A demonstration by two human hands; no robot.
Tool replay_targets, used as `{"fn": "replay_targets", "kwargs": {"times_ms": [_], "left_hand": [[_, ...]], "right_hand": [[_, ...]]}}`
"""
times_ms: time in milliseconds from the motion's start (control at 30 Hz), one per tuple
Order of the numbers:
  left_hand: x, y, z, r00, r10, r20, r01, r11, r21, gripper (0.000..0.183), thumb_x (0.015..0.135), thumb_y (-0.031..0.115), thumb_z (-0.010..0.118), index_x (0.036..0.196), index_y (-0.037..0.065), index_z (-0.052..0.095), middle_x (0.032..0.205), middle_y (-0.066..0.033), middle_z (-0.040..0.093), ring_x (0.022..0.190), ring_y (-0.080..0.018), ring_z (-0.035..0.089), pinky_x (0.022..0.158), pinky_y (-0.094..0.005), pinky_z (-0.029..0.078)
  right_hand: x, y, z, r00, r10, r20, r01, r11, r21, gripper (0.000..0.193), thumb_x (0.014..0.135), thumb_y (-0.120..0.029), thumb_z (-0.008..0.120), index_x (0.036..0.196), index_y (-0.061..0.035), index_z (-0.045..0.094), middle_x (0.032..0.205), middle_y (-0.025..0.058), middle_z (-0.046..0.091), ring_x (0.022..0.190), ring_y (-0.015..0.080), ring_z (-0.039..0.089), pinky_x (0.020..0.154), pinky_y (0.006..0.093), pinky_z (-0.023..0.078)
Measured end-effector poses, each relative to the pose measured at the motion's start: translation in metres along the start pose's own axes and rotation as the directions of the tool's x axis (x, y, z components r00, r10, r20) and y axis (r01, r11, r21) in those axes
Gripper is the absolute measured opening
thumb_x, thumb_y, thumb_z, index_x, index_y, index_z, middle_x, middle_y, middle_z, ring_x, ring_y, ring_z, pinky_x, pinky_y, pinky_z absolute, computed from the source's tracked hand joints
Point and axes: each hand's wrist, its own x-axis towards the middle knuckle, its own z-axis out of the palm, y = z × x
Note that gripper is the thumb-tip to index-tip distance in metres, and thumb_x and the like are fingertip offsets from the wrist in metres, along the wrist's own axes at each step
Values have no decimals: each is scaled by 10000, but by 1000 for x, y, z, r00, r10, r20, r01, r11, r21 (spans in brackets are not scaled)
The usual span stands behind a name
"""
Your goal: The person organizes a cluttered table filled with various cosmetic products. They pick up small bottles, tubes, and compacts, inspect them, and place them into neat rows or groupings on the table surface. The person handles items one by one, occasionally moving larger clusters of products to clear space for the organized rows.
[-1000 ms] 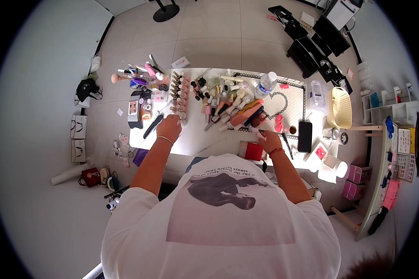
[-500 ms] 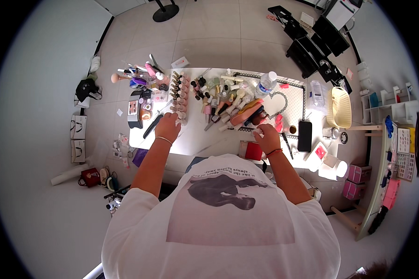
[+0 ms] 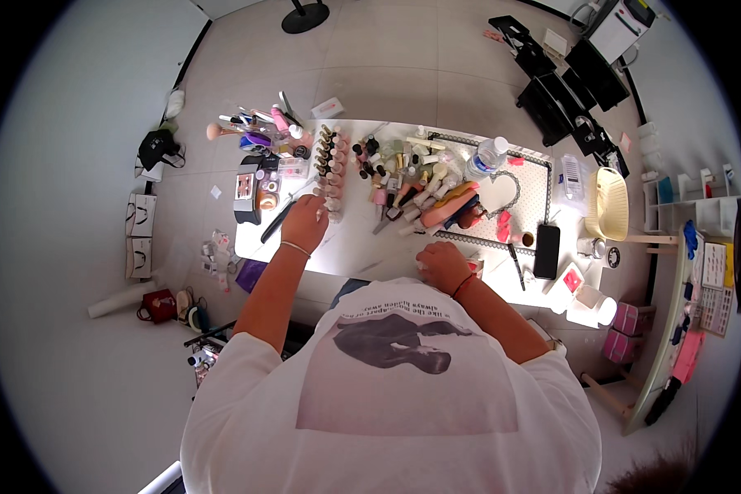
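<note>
My left hand (image 3: 306,224) is at the near end of two rows of nail polish bottles (image 3: 335,167), gold-capped on the left and pink on the right. Its fingers are curled beside the nearest pink bottle; whether they grip anything is hidden. Close to the table's front edge is my right hand (image 3: 445,267), closed, with a small white thing at its fingertips, too small to name. A red item (image 3: 475,266) shows partly behind that hand. Beyond it lies a heap of mixed nail polish bottles (image 3: 403,174), with a brown and orange bundle (image 3: 453,206) at its right.
A water bottle (image 3: 487,156) stands behind the heap. To the right are a black phone (image 3: 547,252), a black pen (image 3: 516,266), a cream basket (image 3: 607,203) and a white jar (image 3: 597,307). Brushes (image 3: 255,123) and a black-and-silver box (image 3: 247,191) stand at the left.
My right hand has moved left and toward me, away from the bundle, and now covers part of the red item. My left hand stays by the bottle rows. The whole view has shifted slightly.
</note>
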Motion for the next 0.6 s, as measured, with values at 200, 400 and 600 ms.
{"fn": "replay_targets", "kwargs": {"times_ms": [200,400,600], "left_hand": [[14,-4,-16,1000,-3,26,5,996,-86,240,834,134,655,1055,40,655,1052,-153,630,959,-353,623,843,-426,514],[42,-23,-17,998,61,25,-56,987,-152,194,829,133,654,1008,57,663,1015,-149,635,940,-355,628,834,-429,518],[99,-30,-15,979,198,-54,-204,967,-150,143,835,128,643,962,67,665,979,-130,644,911,-354,621,809,-443,512]], "right_hand": [[9,-8,6,992,19,121,-8,996,-91,176,751,-207,679,900,-122,637,910,69,625,896,278,610,804,431,470],[12,-11,-5,880,267,392,-207,960,-189,256,748,-253,706,964,-131,641,965,67,629,986,283,613,852,426,477],[14,-8,-9,871,312,380,-272,950,-155,345,721,-294,746,1019,-150,647,998,73,628,1001,289,615,862,444,488]]}}
